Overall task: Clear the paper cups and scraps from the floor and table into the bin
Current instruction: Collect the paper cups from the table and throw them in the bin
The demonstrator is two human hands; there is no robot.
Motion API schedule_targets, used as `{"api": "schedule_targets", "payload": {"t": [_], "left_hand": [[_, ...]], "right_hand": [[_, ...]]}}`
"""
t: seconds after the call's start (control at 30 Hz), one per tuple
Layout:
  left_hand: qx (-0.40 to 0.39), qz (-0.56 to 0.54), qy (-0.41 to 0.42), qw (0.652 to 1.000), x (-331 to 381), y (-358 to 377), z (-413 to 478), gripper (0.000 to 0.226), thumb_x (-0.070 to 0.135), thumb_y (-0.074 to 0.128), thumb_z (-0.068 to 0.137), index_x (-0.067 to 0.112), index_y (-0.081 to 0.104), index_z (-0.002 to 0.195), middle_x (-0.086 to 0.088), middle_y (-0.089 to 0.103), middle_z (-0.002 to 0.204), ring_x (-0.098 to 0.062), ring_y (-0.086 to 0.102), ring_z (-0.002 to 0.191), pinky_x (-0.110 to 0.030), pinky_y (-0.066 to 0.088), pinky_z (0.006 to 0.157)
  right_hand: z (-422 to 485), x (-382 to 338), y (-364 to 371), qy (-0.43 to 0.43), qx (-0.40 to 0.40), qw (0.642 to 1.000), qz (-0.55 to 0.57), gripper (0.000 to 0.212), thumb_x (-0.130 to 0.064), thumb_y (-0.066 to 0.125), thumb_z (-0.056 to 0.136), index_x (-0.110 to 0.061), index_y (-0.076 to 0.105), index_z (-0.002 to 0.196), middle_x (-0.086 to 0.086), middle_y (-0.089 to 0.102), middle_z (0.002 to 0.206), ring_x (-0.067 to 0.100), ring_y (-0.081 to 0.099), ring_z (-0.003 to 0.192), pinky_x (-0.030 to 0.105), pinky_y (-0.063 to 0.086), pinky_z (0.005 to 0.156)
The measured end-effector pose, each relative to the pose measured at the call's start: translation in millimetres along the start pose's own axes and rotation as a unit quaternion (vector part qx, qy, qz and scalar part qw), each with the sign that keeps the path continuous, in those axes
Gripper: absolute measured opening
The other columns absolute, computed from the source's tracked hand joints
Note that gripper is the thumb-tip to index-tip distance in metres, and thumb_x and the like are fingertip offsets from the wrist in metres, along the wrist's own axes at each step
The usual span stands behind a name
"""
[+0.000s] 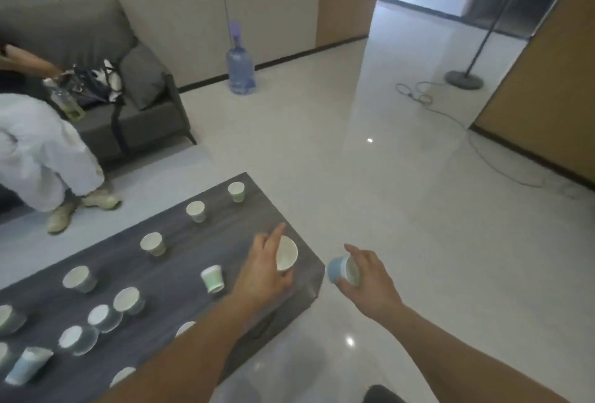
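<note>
Several paper cups stand or lie scattered on the dark grey low table [225, 228]. My left hand [262, 269] is closed around a white paper cup [286, 253] near the table's right corner, index finger sticking out. Just off that corner, over the floor, my right hand [367, 275] grips a blue paper cup [342, 270] tipped on its side. A green-striped cup [212, 277] is just left of my left hand. Two more upright cups [236, 190] [195, 210] stand at the table's far end. No bin is in view.
A person in white trousers [38, 151] sits on a grey sofa [141, 103] at the left with a bag. A water jug [240, 64] stands by the wall. A lamp stand [463, 79] and its cable [450, 116] lie on the pale tile floor at the right.
</note>
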State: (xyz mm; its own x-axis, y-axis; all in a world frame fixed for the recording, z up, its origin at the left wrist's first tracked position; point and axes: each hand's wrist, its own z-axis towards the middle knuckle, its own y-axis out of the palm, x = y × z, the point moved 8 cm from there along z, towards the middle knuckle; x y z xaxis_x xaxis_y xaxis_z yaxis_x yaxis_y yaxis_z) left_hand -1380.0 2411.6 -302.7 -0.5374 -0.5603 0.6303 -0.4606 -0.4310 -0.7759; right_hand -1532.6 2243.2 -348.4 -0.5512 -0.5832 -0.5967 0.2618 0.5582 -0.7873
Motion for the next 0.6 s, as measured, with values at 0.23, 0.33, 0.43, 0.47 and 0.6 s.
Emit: {"api": "schedule_targets", "payload": {"t": [0.23,0.33,0.43,0.47,0.6], "left_hand": [[-0.117,0.043,0.148,0.981,161,136,5,0.083,0.029,0.072,0.076,0.021,0.029,0.147,-0.004,0.033,0.133,-0.022,0.048,0.116,-0.024,0.040,0.094],[-0.149,0.061,0.190,0.968,246,205,-6,0.084,0.034,0.072,0.076,0.025,0.028,0.147,-0.001,0.032,0.135,-0.022,0.049,0.115,-0.031,0.045,0.092],[-0.178,0.067,0.253,0.948,336,273,-27,0.084,0.036,0.072,0.076,0.027,0.027,0.146,0.002,0.033,0.135,-0.020,0.048,0.115,-0.032,0.047,0.091],[-0.188,0.065,0.270,0.942,363,293,-33,0.084,0.036,0.072,0.076,0.027,0.028,0.146,0.002,0.033,0.135,-0.020,0.048,0.116,-0.033,0.047,0.091],[-0.233,0.068,0.346,0.906,459,365,-62,0.084,0.037,0.073,0.075,0.027,0.028,0.146,0.002,0.036,0.135,-0.019,0.049,0.113,-0.029,0.047,0.090]], "right_hand": [[-98,151,-115,0.103,0.122,0.987,0.028,0.068,-0.040,0.063,0.086,-0.034,0.032,0.147,-0.006,0.034,0.141,0.016,0.035,0.129,0.029,0.036,0.102],[-153,228,-165,0.147,0.155,0.977,0.021,0.070,-0.040,0.064,0.085,-0.035,0.032,0.147,-0.008,0.034,0.140,0.016,0.035,0.128,0.028,0.036,0.101],[-205,296,-211,0.185,0.193,0.963,0.017,0.071,-0.040,0.063,0.084,-0.036,0.030,0.147,-0.007,0.034,0.140,0.016,0.035,0.128,0.026,0.035,0.097],[-222,317,-224,0.204,0.206,0.957,0.020,0.072,-0.039,0.063,0.084,-0.035,0.029,0.148,-0.007,0.034,0.140,0.016,0.034,0.128,0.026,0.035,0.097],[-290,385,-268,0.269,0.251,0.929,0.046,0.074,-0.038,0.062,0.083,-0.035,0.029,0.148,-0.008,0.034,0.140,0.016,0.035,0.129,0.028,0.036,0.101]]}}
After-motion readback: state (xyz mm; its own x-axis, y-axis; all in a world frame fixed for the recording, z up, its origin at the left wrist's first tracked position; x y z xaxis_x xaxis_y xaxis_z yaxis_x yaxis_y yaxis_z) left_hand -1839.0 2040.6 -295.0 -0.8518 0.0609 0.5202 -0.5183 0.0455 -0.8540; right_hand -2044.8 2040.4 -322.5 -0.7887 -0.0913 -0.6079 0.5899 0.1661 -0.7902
